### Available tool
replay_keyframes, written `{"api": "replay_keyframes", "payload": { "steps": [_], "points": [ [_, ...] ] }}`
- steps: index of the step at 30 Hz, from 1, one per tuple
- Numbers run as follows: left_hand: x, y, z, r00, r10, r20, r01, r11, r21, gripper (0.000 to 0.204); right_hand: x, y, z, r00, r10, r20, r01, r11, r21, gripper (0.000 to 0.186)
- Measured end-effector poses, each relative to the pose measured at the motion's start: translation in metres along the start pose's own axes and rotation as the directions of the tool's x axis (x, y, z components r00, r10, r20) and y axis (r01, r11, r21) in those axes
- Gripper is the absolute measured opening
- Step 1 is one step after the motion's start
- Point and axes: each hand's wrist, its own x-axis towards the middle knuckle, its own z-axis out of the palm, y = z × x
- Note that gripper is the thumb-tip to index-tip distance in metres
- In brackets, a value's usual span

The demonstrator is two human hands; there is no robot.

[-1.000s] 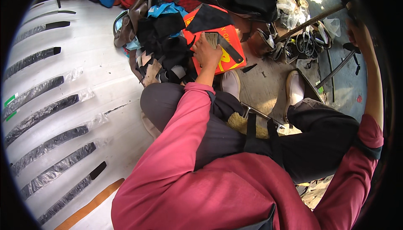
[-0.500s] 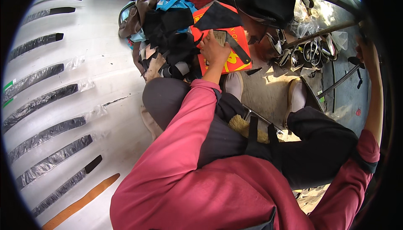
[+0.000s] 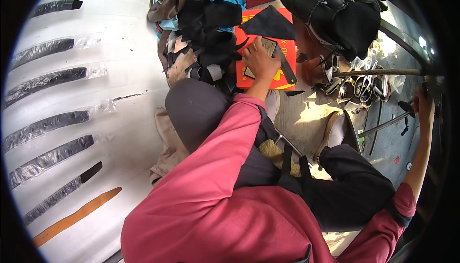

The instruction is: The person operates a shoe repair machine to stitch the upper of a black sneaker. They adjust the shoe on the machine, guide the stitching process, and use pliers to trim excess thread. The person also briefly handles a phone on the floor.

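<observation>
My left hand (image 3: 261, 60) is closed on a small flat rectangular object (image 3: 267, 46) with a beige face and dark edge, resting on a red and yellow box (image 3: 242, 78). A dark flat tool with a hole at its end (image 3: 287, 69) lies beside it, and a black triangular piece (image 3: 268, 23) covers the box's upper part. My right hand (image 3: 421, 102) is raised at the far right beside the dark metal machine frame (image 3: 433, 83), fingers curled at it; what they hold is hidden. A thin rod with a black knob (image 3: 406, 108) is just left of it.
Plastic-covered dark strips (image 3: 45, 124) and a tan strip (image 3: 76, 215) lie on the pale surface at left. Black, brown and blue scraps (image 3: 206, 18) pile beside the box. A large black bag-like item (image 3: 330, 13), tangled oddments (image 3: 359, 88) and metal bars (image 3: 378, 71) occupy the upper right.
The view has swung, so the box, the black item and the frame appear farther right, the frame also lower. My left hand stays on the small object; my right hand stays by the frame.
</observation>
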Motion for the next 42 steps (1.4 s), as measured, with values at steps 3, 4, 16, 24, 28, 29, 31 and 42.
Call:
{"api": "replay_keyframes", "payload": {
  "steps": [3,4,16,24,28,29,31,42],
  "points": [
    [0.000,-0.001,0.002,1.000,-0.009,-0.012,0.008,1.000,-0.023,0.083,0.004,0.006,-0.004,0.999,0.007,0.041,-0.007,1.000,-0.002,0.047],
    [0.000,-0.002,0.002,1.000,-0.004,-0.022,0.003,1.000,-0.029,0.082,0.005,0.008,-0.005,0.999,-0.008,0.052,0.005,0.999,0.051,0.047],
    [0.000,-0.003,0.004,0.999,0.032,-0.035,-0.033,0.999,-0.020,0.079,0.002,0.007,-0.009,0.999,-0.022,0.043,0.022,1.000,-0.015,0.042],
    [0.000,-0.003,0.004,0.998,0.020,-0.062,-0.022,1.000,-0.017,0.078,-0.008,-0.007,-0.006,0.998,-0.039,0.040,0.037,0.999,0.033,0.036],
    [-0.001,-0.004,0.005,0.998,0.040,-0.047,-0.041,0.999,-0.011,0.078,-0.009,-0.010,-0.006,0.997,-0.035,0.067,0.030,0.997,0.067,0.038],
    [-0.002,-0.006,0.005,0.999,0.045,-0.031,-0.045,0.999,-0.003,0.078,-0.009,-0.010,-0.007,0.997,-0.056,0.052,0.054,0.998,0.040,0.038],
    [-0.003,-0.011,0.006,0.995,0.094,-0.043,-0.094,0.996,-0.007,0.075,-0.010,-0.012,-0.007,0.996,-0.085,0.033,0.084,0.996,0.009,0.040],
    [0.012,-0.081,-0.036,0.900,0.230,0.370,-0.186,0.971,-0.152,0.078,0.001,-0.019,-0.007,0.992,0.004,0.129,-0.009,0.999,0.040,0.044]
  ]
}}
